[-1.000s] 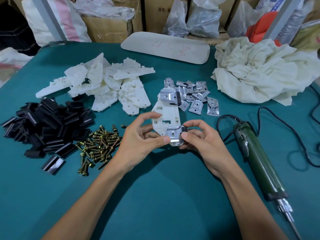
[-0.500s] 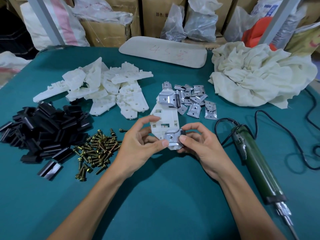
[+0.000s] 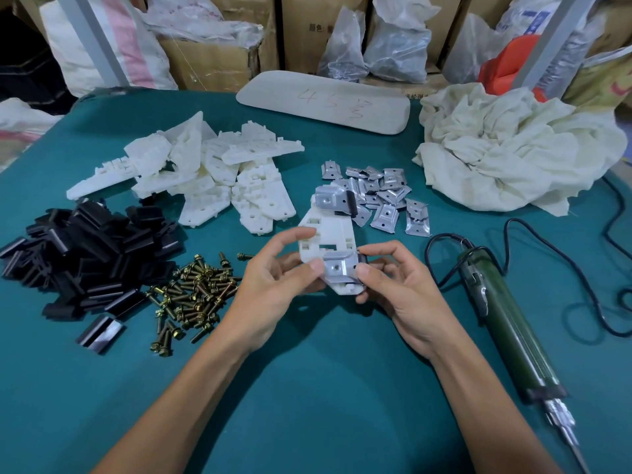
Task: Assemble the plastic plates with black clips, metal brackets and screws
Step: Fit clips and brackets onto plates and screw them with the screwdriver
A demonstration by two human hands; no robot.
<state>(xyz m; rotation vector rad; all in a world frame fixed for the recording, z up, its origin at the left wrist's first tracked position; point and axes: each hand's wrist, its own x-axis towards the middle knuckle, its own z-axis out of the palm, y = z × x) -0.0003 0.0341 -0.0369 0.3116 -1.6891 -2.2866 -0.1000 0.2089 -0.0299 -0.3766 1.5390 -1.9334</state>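
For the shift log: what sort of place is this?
Probably a small factory or storeroom assembly bench: sorted piles of black clips, screws and metal brackets, an electric screwdriver, cardboard boxes stacked behind.

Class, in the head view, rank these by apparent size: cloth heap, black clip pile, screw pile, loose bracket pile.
Largest: cloth heap
Next: clip pile, slightly smaller
Last: screw pile and bracket pile look alike; the screws lie nearer the camera, so unranked

Two bare forearms, entering from 7 and 5 o'clock and converging toward centre; left hand [image 3: 270, 292] and right hand [image 3: 407, 295] side by side, palms turned inward, thumbs and curled forefingers pinching the plastic plate [image 3: 328, 234] between them.
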